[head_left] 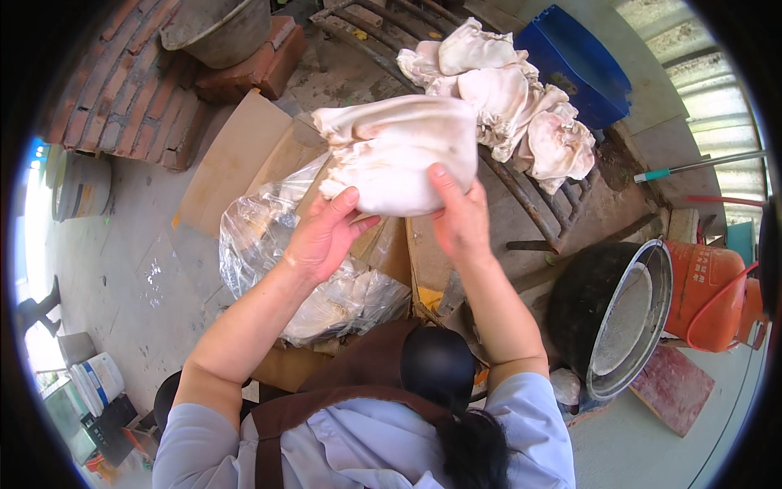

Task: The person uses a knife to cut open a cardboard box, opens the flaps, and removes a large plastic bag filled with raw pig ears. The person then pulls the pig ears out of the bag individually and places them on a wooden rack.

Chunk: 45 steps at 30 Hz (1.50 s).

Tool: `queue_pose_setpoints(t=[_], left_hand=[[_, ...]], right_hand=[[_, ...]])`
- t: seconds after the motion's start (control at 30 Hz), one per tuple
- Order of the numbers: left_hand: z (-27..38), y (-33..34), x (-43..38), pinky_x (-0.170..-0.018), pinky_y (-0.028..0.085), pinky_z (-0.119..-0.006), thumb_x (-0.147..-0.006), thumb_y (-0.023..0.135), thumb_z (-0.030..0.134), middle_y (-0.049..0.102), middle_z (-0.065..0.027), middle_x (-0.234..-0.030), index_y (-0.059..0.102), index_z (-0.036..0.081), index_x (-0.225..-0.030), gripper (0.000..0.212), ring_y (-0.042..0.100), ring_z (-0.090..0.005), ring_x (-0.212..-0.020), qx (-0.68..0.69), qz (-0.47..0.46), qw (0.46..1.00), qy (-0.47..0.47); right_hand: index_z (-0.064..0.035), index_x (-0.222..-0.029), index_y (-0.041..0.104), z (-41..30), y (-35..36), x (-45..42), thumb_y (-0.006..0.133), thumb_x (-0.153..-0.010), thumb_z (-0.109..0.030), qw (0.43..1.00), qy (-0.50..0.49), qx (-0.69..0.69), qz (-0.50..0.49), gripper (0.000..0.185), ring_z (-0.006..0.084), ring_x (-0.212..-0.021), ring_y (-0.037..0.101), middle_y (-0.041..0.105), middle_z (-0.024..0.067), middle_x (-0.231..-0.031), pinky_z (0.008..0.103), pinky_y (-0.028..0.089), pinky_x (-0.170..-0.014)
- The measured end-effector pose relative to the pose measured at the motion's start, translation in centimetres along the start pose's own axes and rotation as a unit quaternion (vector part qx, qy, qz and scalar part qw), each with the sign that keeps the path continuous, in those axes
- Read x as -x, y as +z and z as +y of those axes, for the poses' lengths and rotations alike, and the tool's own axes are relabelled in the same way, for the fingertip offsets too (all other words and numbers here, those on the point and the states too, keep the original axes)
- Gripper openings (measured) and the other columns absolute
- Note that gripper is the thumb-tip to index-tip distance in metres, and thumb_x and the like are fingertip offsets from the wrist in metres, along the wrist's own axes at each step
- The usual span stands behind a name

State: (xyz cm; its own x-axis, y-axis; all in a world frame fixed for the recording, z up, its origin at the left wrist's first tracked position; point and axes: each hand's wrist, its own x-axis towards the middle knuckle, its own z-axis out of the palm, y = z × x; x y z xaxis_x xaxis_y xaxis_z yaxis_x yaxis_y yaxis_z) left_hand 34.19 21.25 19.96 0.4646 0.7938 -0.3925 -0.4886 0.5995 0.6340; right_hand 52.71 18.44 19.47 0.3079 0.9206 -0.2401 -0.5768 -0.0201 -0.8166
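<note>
A broad, pale, folded piece, probably animal stomach or hide (403, 147), is held up between both hands in front of me. My left hand (330, 229) supports its lower left corner, thumb near the frayed edge. My right hand (458, 208) grips its lower right corner, with the thumb on the upper face. Beyond it, several similar pale pieces (495, 85) lie heaped on a rusty metal rack (519, 195). Below my left hand, a clear plastic bag (256, 244) holds more pale pieces, within an open cardboard box (238, 153).
A blue plastic crate (574, 61) stands behind the heap. At the right are a large black pot (586, 305) and an orange gas cylinder (702, 293). A brick structure (122, 91) and a grey basin (226, 30) are at the upper left. White buckets (85, 183) stand farther left.
</note>
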Motion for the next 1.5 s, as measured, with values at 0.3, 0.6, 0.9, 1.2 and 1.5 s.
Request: queue_pose_setpoints(t=[0.3, 0.6, 0.9, 1.2, 1.5], left_hand=[[1.0, -5.6, 0.6, -0.084, 0.047, -0.034, -0.092, 0.057, 0.023, 0.056, -0.0063, -0.111, 0.040, 0.011, -0.132, 0.045, 0.054, -0.0166, -0.095, -0.079, 0.062, 0.995, -0.022], [-0.8, -9.8, 1.5, -0.077, 0.049, -0.032, -0.091, 0.056, 0.015, 0.059, -0.0055, -0.101, 0.046, 0.009, -0.126, 0.036, 0.057, -0.0149, -0.086, -0.079, 0.150, 0.983, -0.065], [-1.4, -11.2, 1.6, -0.075, 0.049, -0.030, -0.091, 0.057, 0.013, 0.060, -0.0057, -0.096, 0.049, 0.010, -0.122, 0.032, 0.058, -0.0146, -0.082, -0.075, 0.180, 0.978, -0.074], [-1.7, -11.9, 1.3, -0.073, 0.050, -0.029, -0.091, 0.057, 0.013, 0.060, -0.0052, -0.096, 0.050, 0.009, -0.121, 0.031, 0.058, -0.0141, -0.082, -0.062, 0.191, 0.977, -0.068], [-1.6, -14.9, 1.9, -0.073, 0.050, -0.028, -0.090, 0.059, 0.015, 0.060, -0.0033, -0.093, 0.052, 0.008, -0.117, 0.029, 0.057, -0.0126, -0.081, -0.149, 0.212, 0.964, -0.058]], right_hand=[[0.0039, -0.118, 0.054, -15.4, -8.7, -11.5, 0.066, -0.086, -0.016, 0.976, -0.036, 0.214, 0.002, 0.040, 0.0233, -0.098, 0.063, 0.063, 0.0137, -0.109, 0.0359, 0.052, -0.086], [-0.0020, -0.128, 0.051, -12.1, -11.7, -18.4, 0.069, -0.081, -0.029, 0.892, -0.049, 0.402, 0.202, 0.056, 0.0146, -0.069, 0.057, 0.059, 0.0074, -0.091, 0.0255, 0.043, -0.047], [0.0057, -0.117, 0.051, -14.3, -3.2, -23.2, 0.045, -0.093, -0.003, 0.984, -0.162, 0.049, 0.054, 0.026, 0.0311, -0.075, 0.064, 0.059, 0.0202, -0.088, 0.0392, 0.057, -0.065], [0.0001, -0.116, 0.060, -6.3, -5.7, -22.8, 0.054, -0.087, -0.011, 0.923, 0.055, 0.380, 0.019, 0.031, 0.0103, -0.045, 0.048, 0.058, 0.0038, -0.067, 0.0238, 0.037, -0.040], [-0.0061, -0.104, 0.068, -6.9, -4.3, -22.0, 0.062, -0.084, -0.032, 0.665, -0.276, 0.694, 0.035, 0.033, 0.0131, -0.061, 0.059, 0.065, 0.0069, -0.072, 0.0284, 0.048, -0.059]])
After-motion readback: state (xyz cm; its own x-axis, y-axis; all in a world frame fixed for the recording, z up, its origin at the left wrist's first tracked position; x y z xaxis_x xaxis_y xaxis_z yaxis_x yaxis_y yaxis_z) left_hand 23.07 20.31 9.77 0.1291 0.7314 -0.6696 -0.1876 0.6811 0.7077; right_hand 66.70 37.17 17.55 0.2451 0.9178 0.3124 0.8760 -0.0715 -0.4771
